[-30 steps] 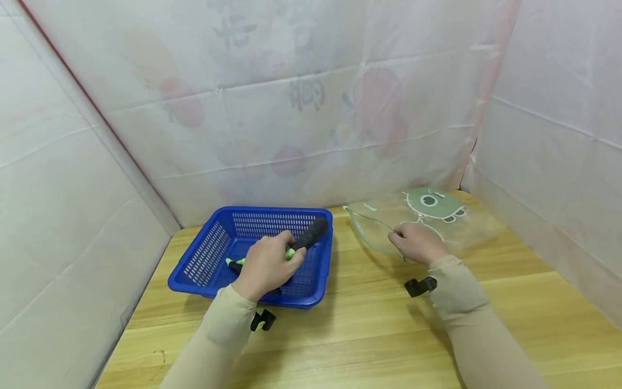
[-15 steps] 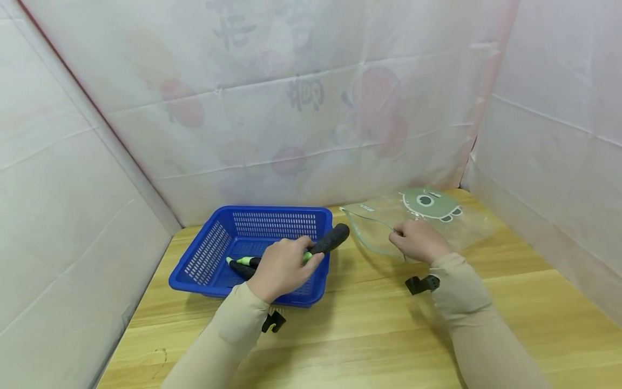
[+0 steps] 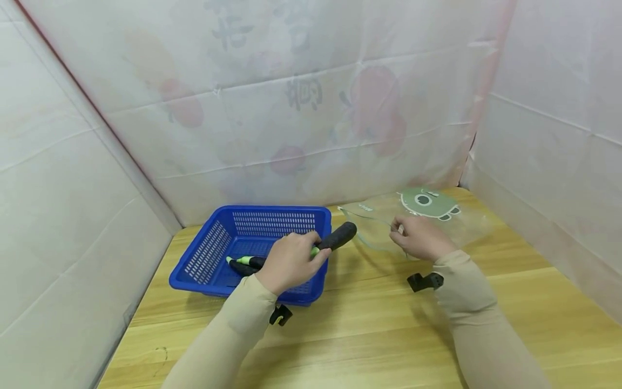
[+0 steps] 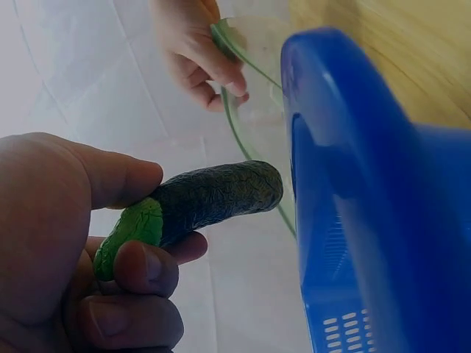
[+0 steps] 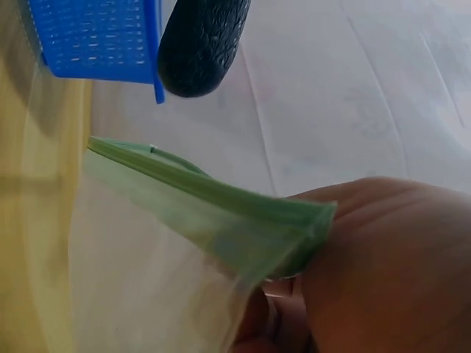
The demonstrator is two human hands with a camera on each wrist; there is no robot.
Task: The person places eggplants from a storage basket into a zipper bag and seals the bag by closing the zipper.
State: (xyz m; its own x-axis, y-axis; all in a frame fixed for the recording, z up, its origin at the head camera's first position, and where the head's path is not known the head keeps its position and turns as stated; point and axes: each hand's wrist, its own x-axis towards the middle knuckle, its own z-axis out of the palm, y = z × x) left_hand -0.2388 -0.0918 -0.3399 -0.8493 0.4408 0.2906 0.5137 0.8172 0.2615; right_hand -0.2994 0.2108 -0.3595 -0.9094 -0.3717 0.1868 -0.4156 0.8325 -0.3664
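Observation:
My left hand point(image 3: 291, 263) pinches a dark, wrinkled cucumber point(image 3: 341, 235) by its bright green end. Its dark tip points right, past the basket's right rim and towards the mouth of a clear zip bag point(image 3: 423, 201). In the left wrist view, thumb and fingers close around the green end of the cucumber point(image 4: 221, 193). My right hand point(image 3: 419, 237) pinches the near corner of the bag's green zip edge point(image 5: 213, 193), and the mouth stands parted. Several more dark cucumbers point(image 3: 242, 268) with light green ends lie in the blue basket point(image 3: 272, 208), partly hidden by my left hand.
The basket stands on the left of a wooden table point(image 3: 359, 335); its right wall rises between my left hand and the bag. Printed white cloth point(image 3: 252, 124) hangs behind the table and along both sides. The bag lies towards the back right, its far part flat.
My left hand has lifted the cucumber from over the basket and moved right, across the rim towards the bag. My right hand stays nearly in place, its grip on the bag's edge slightly shifted.

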